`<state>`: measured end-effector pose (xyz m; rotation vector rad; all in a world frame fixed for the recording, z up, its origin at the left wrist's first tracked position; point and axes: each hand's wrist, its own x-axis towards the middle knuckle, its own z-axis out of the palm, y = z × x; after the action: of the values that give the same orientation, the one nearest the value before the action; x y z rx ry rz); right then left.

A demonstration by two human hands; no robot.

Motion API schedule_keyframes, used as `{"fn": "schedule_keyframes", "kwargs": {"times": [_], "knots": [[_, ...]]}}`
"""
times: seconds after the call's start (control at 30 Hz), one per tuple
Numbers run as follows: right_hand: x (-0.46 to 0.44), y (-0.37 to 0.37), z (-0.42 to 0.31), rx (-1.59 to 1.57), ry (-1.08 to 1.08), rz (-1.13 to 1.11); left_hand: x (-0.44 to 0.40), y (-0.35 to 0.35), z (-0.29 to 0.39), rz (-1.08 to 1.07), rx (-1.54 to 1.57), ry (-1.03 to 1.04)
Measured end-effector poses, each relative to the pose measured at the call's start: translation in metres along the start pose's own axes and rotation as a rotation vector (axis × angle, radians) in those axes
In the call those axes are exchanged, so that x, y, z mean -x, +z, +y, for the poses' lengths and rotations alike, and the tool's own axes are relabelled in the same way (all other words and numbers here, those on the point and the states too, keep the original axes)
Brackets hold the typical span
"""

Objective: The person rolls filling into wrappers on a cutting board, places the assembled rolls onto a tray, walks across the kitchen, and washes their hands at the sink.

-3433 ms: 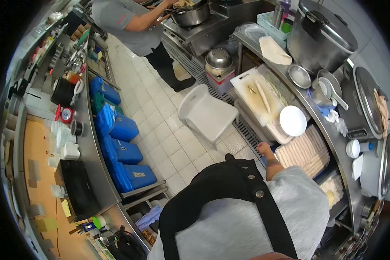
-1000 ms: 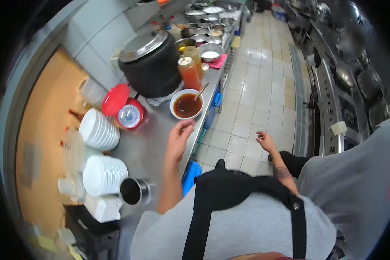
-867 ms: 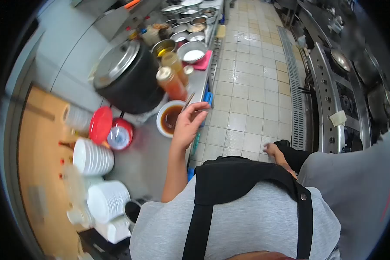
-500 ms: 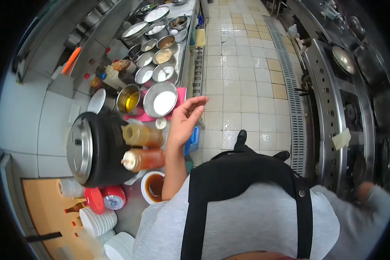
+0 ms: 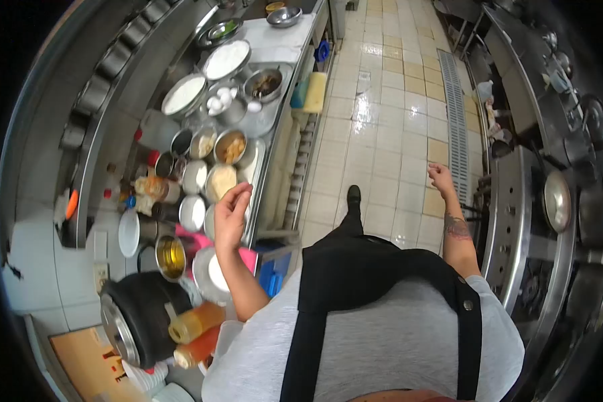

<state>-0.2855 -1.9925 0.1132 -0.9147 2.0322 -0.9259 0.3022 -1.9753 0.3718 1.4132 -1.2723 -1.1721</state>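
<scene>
My left hand (image 5: 232,213) is over the left counter's edge, beside the bowls of ingredients, its fingers loosely bent and apart, nothing in it. Under it and just behind stand a metal bowl of pale yellow food (image 5: 222,181) and a bowl of white powder (image 5: 192,213). Out over the floor on the right hangs my right hand (image 5: 440,177), empty, with loosely curled fingers. Near my left forearm are a large bowl of white contents (image 5: 216,273) on a pink cloth (image 5: 249,258), a pot of yellow oil (image 5: 171,257) and a yellowish bottle (image 5: 195,323).
A black round cooker (image 5: 147,315) stands at the lower left. Further along the counter are a bowl of eggs (image 5: 226,102) and a yellow board (image 5: 313,92) at the edge. The tiled floor (image 5: 398,127) runs ahead, with a drain grate (image 5: 457,114) and stove (image 5: 509,234) on the right.
The view has moved forward along the aisle, so the bottles and cooker lie lower. My left hand is now beside the ingredient bowls. My right hand has come into view; the other person's sleeve is gone.
</scene>
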Motion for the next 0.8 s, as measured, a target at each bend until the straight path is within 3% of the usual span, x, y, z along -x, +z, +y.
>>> {"fn": "schedule_keyframes", "kwargs": {"times": [0.07, 0.13, 0.2, 0.23, 0.27, 0.43, 0.57, 0.73, 0.8], "knots": [[-0.051, 0.018, -0.017, -0.001, -0.166, -0.056, -0.064, 0.019, -0.010, 0.027, -0.028, -0.025], [-0.110, 0.034, 0.017, -0.005, -0.362, -0.125, -0.136, 0.051, 0.000, -0.007, -0.108, -0.051], [-0.139, 0.029, 0.069, 0.153, -0.115, -0.327, -0.204, 0.100, 0.027, -0.080, -0.092, 0.051], [-0.150, 0.021, 0.093, 0.323, 0.059, -0.442, -0.236, 0.127, 0.043, -0.111, -0.082, 0.101], [-0.143, 0.007, 0.098, 0.555, 0.102, -0.458, -0.267, 0.154, 0.064, -0.192, -0.068, 0.134], [-0.155, -0.049, 0.125, 0.363, 0.433, -0.349, -0.410, 0.273, 0.116, -0.429, -0.162, 0.282], [-0.254, -0.068, 0.113, 0.319, 0.537, -0.311, -0.495, 0.326, 0.150, -0.487, -0.142, 0.328], [-0.429, -0.091, 0.058, 0.372, 0.478, -0.335, -0.595, 0.360, 0.117, -0.292, -0.002, -0.057], [-0.518, -0.098, 0.026, 0.449, 0.373, -0.349, -0.625, 0.372, 0.120, -0.197, 0.104, -0.073]]}}
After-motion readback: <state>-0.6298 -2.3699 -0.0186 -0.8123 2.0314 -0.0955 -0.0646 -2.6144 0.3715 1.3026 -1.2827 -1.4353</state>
